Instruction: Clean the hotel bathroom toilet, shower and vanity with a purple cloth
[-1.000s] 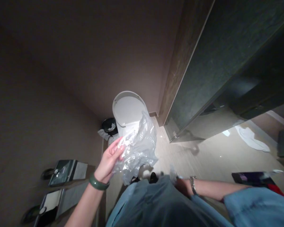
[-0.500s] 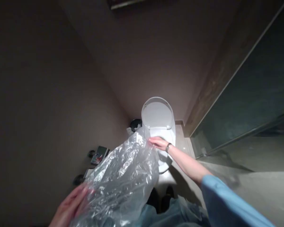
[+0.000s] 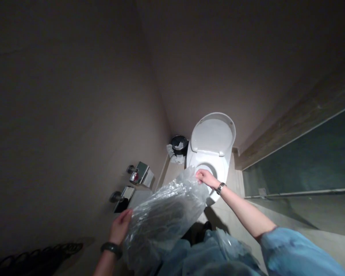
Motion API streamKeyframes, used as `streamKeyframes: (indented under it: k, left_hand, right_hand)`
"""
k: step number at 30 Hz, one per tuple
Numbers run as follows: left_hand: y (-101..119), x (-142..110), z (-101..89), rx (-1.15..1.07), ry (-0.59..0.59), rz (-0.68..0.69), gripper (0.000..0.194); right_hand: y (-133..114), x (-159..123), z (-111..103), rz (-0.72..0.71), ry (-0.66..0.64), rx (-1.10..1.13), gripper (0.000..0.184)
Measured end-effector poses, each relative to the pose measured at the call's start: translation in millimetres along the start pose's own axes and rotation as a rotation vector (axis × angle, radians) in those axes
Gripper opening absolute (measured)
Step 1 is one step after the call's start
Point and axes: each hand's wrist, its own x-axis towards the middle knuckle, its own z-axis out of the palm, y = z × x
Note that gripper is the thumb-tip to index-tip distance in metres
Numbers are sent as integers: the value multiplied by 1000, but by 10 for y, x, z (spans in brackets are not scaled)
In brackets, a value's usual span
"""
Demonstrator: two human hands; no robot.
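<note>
The left hand and right hand each gripped an edge of a clear plastic bag, stretched near the toilet.

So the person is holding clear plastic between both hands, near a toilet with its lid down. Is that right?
Not quite: the toilet lid is up, not down, as the head view shows. The rest holds: the left hand and right hand hold the clear plastic between them, near the toilet.

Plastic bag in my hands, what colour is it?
The plastic bag is see-through, with a greyish-white sheen; it shows best in the head view.
</note>
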Motion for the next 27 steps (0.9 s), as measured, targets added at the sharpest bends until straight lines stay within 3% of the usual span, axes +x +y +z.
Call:
streamKeyframes:
  k: [3, 5, 8, 9, 12, 14, 16, 18, 20, 23, 25, 27]
  left_hand:
    - [314, 91, 486, 150, 31, 321, 40]
    - [527, -29, 841, 139, -77, 442, 36]
    - [751, -358, 1405, -112, -611, 215, 35]
    - [789, -458, 1583, -207, -731, 124, 39]
    - [803, -592, 1988, -449, -844, -101, 55]
    - [770, -516, 2091, -485, -879, -171, 57]
    - [746, -330, 2051, -502, -913, -229, 52]
    - [747, -72, 1908, -575, -867, -341, 38]
    - [764, 205, 1737, -634, -742, -454, 21]
    - [787, 486, 1622, -598, -582, -523, 20]
    - [803, 495, 1718, -562, -572, -515, 14]
    - [831, 373, 1931, -530, -639, -488, 13]
  right_hand:
    - [112, -34, -62, 36, 205, -21, 37]
    - [153, -144, -51, 51, 331, 8, 45]
    - [178, -399, 218, 88, 371, 156, 50]
    - [185, -481, 372, 109, 343, 227, 54]
    - [233, -631, 843, 173, 273, 391, 61]
    - [297, -643, 1000, 202, 286, 411, 57]
    - [384, -617, 928, 215, 334, 345, 51]
    - [487, -586, 633, 211, 418, 231, 41]
    - [584, -556, 231, 211, 529, 116, 33]
    - [664, -454, -179, 225, 614, 45, 33]
    - [653, -311, -136, 210, 561, 58, 39]
    - [598, -131, 135, 180, 447, 103, 45]
